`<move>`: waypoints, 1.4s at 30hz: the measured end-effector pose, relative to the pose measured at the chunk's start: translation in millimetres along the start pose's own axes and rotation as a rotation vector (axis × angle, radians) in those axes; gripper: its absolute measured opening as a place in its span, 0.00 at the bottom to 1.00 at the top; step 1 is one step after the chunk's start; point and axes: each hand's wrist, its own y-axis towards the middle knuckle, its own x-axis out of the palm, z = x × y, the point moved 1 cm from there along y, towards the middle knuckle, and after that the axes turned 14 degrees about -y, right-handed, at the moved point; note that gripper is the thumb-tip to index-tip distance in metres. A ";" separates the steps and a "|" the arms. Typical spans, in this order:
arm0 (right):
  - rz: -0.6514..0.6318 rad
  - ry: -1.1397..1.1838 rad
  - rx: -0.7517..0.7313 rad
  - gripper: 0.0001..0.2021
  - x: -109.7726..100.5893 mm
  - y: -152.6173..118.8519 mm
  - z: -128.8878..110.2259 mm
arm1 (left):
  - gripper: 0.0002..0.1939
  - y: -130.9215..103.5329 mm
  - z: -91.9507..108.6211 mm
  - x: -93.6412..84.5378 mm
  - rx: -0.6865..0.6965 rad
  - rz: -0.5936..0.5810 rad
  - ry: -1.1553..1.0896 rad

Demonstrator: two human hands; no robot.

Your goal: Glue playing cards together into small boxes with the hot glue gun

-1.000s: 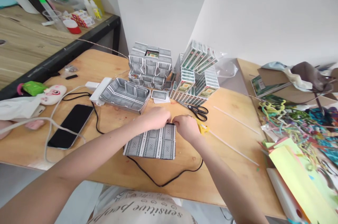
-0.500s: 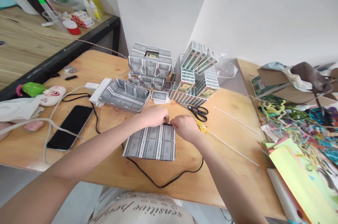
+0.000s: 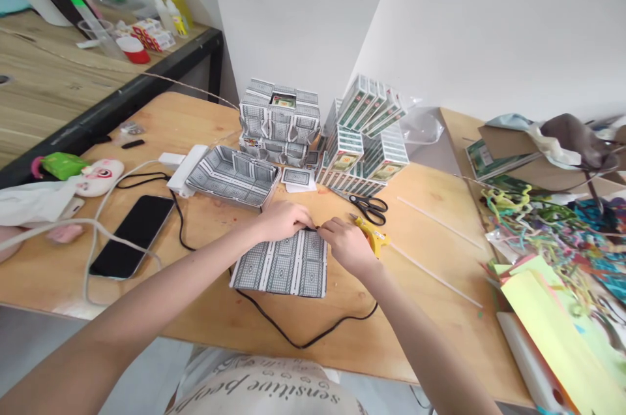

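Observation:
A flat panel of grey-patterned playing cards (image 3: 283, 265) lies on the table in front of me. At its far edge, my left hand (image 3: 286, 220) is closed, with fingertips pressed near a small dark strip. My right hand (image 3: 346, 242) pinches from the other side, close to the panel's far right corner. The fingers hide most of what they hold. Just beyond my right wrist is a yellow glue gun (image 3: 375, 237), partly covered by the hand. Behind my left hand stands an open tray made of cards (image 3: 235, 177).
Black-handled scissors (image 3: 369, 207) lie beyond the glue gun. Stacked card boxes (image 3: 364, 141) and a card-covered structure (image 3: 278, 118) stand behind. A phone (image 3: 132, 235) is at left. A black cable (image 3: 303, 344) loops near the front edge. White glue sticks (image 3: 435, 275) lie at right.
My right hand has shifted slightly, with its fingers bent differently, and more of the glue gun shows. Both hands stay at the panel's far edge.

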 end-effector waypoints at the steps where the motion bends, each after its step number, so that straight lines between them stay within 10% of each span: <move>1: 0.015 0.024 0.007 0.15 1.8 -2.0 0.1 | 0.15 -1.5 -1.9 1.6 0.016 0.013 -0.008; 13: 0.034 0.186 0.241 0.28 13.3 -17.6 -5.1 | 0.19 -9.6 -6.5 6.1 0.105 -0.005 0.098; 24: 0.096 0.304 0.337 0.21 18.0 -21.5 -13.6 | 0.17 -9.1 -2.0 6.4 0.199 -0.021 0.192; 33: 0.220 0.589 1.291 0.20 65.3 -84.6 3.4 | 0.16 -7.1 -5.6 6.9 0.220 -0.056 0.240; 42: 0.031 0.421 1.616 0.34 89.9 -69.9 -1.4 | 0.17 -10.3 -4.2 6.2 0.193 -0.068 0.351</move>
